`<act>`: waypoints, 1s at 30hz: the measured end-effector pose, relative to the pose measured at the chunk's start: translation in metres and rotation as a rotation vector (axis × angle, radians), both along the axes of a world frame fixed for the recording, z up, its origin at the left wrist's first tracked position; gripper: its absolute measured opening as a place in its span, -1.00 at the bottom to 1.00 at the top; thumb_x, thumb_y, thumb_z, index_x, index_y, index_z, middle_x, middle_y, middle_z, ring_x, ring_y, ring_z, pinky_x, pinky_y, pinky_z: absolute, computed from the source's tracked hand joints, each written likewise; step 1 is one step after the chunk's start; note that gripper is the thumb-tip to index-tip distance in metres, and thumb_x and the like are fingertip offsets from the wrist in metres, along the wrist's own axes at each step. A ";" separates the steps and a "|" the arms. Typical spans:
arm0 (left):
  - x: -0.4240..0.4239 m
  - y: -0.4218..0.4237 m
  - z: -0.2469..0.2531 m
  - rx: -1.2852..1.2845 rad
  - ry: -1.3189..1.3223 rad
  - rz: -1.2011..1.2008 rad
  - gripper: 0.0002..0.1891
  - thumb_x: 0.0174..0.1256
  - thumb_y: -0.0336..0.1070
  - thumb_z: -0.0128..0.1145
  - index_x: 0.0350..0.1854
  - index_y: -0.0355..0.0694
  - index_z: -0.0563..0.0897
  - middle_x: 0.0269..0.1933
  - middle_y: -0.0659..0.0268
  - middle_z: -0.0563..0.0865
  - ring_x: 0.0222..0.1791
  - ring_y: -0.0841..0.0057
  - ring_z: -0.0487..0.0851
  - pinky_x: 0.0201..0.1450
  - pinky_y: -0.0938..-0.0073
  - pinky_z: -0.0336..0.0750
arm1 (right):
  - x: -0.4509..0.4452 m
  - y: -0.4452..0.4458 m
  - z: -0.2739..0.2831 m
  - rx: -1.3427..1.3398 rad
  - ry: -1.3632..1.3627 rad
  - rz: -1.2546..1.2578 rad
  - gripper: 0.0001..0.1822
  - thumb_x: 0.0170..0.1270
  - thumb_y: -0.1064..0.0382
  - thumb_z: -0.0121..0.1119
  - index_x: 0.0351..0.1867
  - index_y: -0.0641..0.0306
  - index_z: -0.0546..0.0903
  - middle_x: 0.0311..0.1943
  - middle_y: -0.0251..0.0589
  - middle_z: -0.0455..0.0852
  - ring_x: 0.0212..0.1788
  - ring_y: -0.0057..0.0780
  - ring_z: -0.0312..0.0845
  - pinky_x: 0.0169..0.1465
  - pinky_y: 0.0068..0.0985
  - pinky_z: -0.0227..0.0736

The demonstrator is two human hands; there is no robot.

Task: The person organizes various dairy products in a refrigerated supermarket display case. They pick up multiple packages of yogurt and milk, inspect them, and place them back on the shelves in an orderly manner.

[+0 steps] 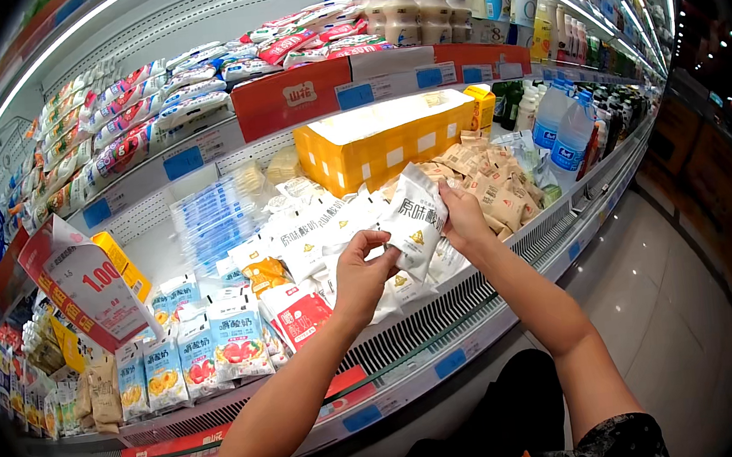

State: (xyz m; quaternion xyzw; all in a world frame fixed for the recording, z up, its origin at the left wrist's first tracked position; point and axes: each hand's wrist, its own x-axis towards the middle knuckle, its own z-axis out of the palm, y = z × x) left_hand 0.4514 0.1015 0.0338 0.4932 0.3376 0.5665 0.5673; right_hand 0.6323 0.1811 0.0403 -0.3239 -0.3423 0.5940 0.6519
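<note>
A white yogurt pouch with dark printing (413, 220) is held up between both hands over the floor of a refrigerated display case. My right hand (463, 213) grips its right edge. At its lower left, the thumb and fingertips of my left hand (369, 261) pinch the pouch's edge. Below and behind lies a heap of similar white pouches (305, 238). Brown pouches (503, 195) are piled to the right. Left of the hands are a red-and-white pouch (296, 314), an orange pouch (265, 275) and a row of blue-and-white pouches with fruit pictures (238, 335).
A yellow-and-white box (390, 142) stands behind the heap. A red-and-white price sign (87, 278) rises at the left. Above runs a shelf with bagged drinks (130, 146) and blue-capped bottles (402, 14). Large water bottles (574, 136) stand at the right. The case's slatted front edge (411, 337) lies beneath my forearms.
</note>
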 end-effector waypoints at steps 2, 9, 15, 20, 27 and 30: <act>-0.001 0.002 0.000 -0.027 0.071 -0.015 -0.91 0.19 -0.52 0.12 -0.29 -0.33 0.49 -0.15 0.29 0.58 -0.24 0.57 0.63 -0.15 0.49 0.64 | 0.007 0.004 -0.004 0.025 -0.087 -0.001 -0.69 0.37 0.11 0.00 -0.35 0.34 0.55 -0.48 -0.32 0.62 -0.52 -0.59 0.53 -0.49 -0.59 0.46; -0.008 0.008 -0.007 0.214 0.544 0.137 -0.86 0.06 -0.45 0.22 -0.40 -0.38 0.53 -0.29 0.15 0.68 -0.29 0.40 0.67 -0.20 0.48 0.52 | 0.009 -0.001 0.023 0.257 -0.333 -0.406 -0.66 0.34 0.10 0.06 -0.40 0.40 0.57 -0.55 -0.39 0.57 -0.60 -0.65 0.42 -0.51 -0.61 0.38; -0.004 -0.017 0.024 0.224 0.617 -0.030 -0.91 0.18 -0.55 0.08 -0.36 -0.35 0.42 -0.44 0.19 0.65 -0.39 0.51 0.69 -0.36 0.52 0.55 | 0.012 0.008 0.009 0.131 -0.182 -0.234 -0.64 0.35 0.11 0.04 -0.33 0.46 0.58 -0.51 -0.31 0.61 -0.57 -0.65 0.44 -0.48 -0.64 0.39; 0.002 -0.023 0.025 1.002 1.196 0.170 -0.80 0.00 -0.52 0.02 -0.30 -0.27 0.35 -0.46 0.13 0.50 -0.45 0.17 0.56 -0.39 0.24 0.46 | 0.005 0.026 0.007 0.047 -0.206 -0.134 -0.65 0.33 0.09 0.06 -0.36 0.42 0.58 -0.53 -0.30 0.61 -0.57 -0.63 0.46 -0.47 -0.63 0.38; 0.004 -0.036 0.028 1.198 1.289 -0.101 -0.73 0.02 -0.40 0.06 -0.17 -0.24 0.44 -0.47 0.25 0.53 -0.45 0.34 0.62 -0.45 0.35 0.50 | -0.037 0.096 0.054 0.375 -0.821 -0.203 -0.57 0.30 0.00 0.07 -0.48 0.39 0.60 -0.61 -0.25 0.61 -0.55 -0.43 0.49 -0.42 -0.49 0.35; 0.001 -0.026 0.012 1.070 1.446 -0.244 -0.77 0.08 -0.36 0.08 -0.19 -0.23 0.45 -0.43 0.22 0.56 -0.37 0.29 0.63 -0.40 0.31 0.53 | -0.041 0.123 0.017 0.562 -1.407 -0.364 -0.59 0.24 -0.04 0.10 -0.33 0.37 0.54 -0.34 0.01 0.64 -0.28 -0.03 0.55 -0.22 -0.27 0.40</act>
